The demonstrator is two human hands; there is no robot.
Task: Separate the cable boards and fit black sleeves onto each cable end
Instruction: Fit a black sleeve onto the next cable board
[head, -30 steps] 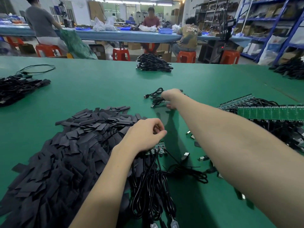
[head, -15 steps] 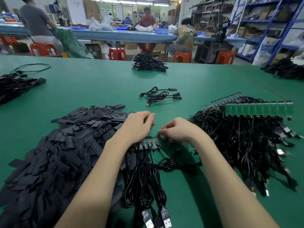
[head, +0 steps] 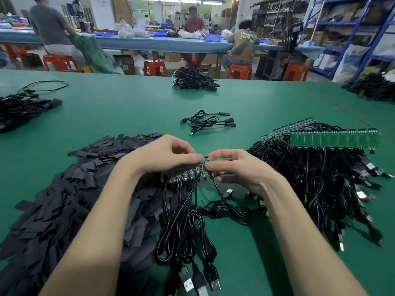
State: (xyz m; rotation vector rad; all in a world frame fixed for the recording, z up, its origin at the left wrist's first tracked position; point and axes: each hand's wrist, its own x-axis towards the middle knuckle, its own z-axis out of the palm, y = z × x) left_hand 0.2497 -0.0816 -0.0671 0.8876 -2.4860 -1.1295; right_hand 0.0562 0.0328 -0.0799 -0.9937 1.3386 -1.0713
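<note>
A short strip of small green cable boards (head: 188, 175) is lifted just above the green table (head: 128, 107). My left hand (head: 164, 154) grips the strip's left part. My right hand (head: 237, 167) pinches the board at its right end. Black cables (head: 186, 227) with USB plugs hang from the strip toward me. A big heap of flat black sleeves (head: 70, 197) lies to the left, under my left forearm. Three sleeved cables (head: 208, 121) lie farther out at the middle.
A pile of cables with uncut green board strips (head: 333, 138) fills the right side. More cable bundles lie at far centre (head: 193, 80), far left (head: 19, 110) and far right (head: 372, 87). People sit at a blue bench (head: 162, 43) behind.
My right hand came back from the sleeved cables at the middle and took the right end of the strip. Both hands raised the strip off the table.
</note>
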